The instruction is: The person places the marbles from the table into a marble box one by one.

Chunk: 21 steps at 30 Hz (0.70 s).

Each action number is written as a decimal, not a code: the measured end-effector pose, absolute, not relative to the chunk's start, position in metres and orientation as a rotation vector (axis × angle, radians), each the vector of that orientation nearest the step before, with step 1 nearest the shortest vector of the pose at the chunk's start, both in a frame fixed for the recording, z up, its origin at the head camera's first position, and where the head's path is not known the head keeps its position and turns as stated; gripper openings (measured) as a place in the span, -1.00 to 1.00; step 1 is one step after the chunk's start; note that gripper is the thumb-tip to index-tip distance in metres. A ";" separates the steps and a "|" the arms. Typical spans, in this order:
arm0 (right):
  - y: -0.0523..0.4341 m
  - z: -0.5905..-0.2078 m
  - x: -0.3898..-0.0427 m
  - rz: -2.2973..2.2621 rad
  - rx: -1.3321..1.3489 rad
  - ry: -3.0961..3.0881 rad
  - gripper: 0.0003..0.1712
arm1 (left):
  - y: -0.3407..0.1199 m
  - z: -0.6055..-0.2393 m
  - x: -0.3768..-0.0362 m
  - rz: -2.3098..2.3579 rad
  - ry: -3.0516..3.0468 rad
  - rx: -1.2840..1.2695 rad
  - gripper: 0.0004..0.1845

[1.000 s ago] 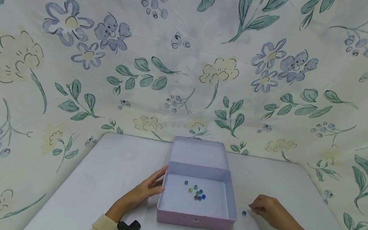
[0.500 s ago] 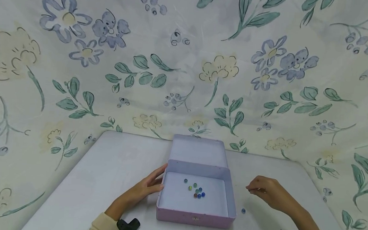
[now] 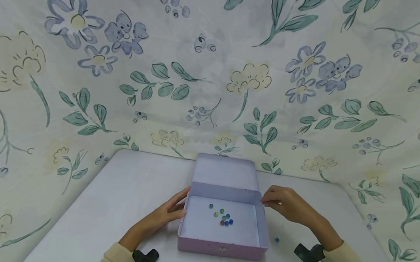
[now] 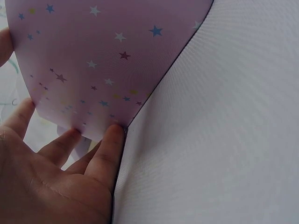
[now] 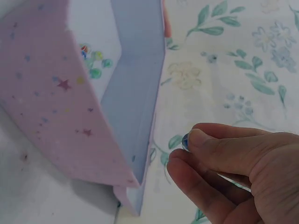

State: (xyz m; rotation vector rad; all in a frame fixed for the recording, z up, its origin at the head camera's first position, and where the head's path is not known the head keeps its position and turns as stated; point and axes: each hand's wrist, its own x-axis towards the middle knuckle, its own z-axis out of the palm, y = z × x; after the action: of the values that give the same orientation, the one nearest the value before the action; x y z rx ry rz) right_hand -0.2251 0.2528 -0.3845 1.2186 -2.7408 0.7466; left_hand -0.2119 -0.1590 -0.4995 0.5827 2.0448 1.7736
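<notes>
A pink tin box (image 3: 221,248) with printed stars and a pale inside stands with its lid (image 3: 225,171) swung back. Several glass marbles (image 3: 226,223) in blue, green, yellow and brown lie on its floor. Extended fingers of my left hand (image 3: 160,217) touch the box's left wall; in the left wrist view the fingertips (image 4: 112,133) rest against the starry side. My right hand (image 3: 288,204) is at the right rear edge of the box, pinching a blue marble (image 5: 185,142) between thumb and finger. Another blue marble (image 3: 277,239) lies on the table right of the box.
The white table (image 3: 135,186) runs back to a floral cloth (image 3: 212,87) that hangs behind and at both sides. A black wrist device (image 3: 145,258) is at the left wrist, and another black device (image 3: 309,253) at the right.
My right hand has risen from the table near the loose blue marble and moved left and farther back to the box's edge. The left hand stays against the box.
</notes>
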 end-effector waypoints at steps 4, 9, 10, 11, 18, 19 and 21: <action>0.236 -0.380 -0.231 0.710 1.270 -2.738 -0.73 | -0.160 -0.499 -0.211 1.774 2.050 0.582 -0.23; 0.216 -0.375 -0.239 0.672 1.346 -2.749 -0.74 | -0.160 -0.498 -0.210 1.776 2.061 0.577 -0.23; 0.213 -0.375 -0.241 0.660 1.355 -2.757 -0.74 | -0.159 -0.498 -0.210 1.775 2.063 0.575 -0.23; 0.210 -0.375 -0.243 0.654 1.365 -2.765 -0.75 | -0.159 -0.498 -0.210 1.774 2.063 0.576 -0.23; 0.188 -0.376 -0.253 0.624 1.410 -2.822 -0.78 | -0.158 -0.499 -0.210 1.773 2.051 0.588 -0.22; 0.185 -0.376 -0.254 0.616 1.416 -2.822 -0.78 | -0.158 -0.499 -0.210 1.776 2.049 0.590 -0.22; 0.178 -0.377 -0.257 0.595 1.427 -2.821 -0.79 | -0.159 -0.499 -0.211 1.776 2.050 0.592 -0.22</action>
State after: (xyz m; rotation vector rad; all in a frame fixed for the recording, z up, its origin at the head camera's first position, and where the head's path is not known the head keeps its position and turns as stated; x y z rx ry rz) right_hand -0.2570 0.1784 -0.3770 1.4265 -2.8205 0.5955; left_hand -0.2109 -0.1587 -0.4992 0.5924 2.0501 1.7764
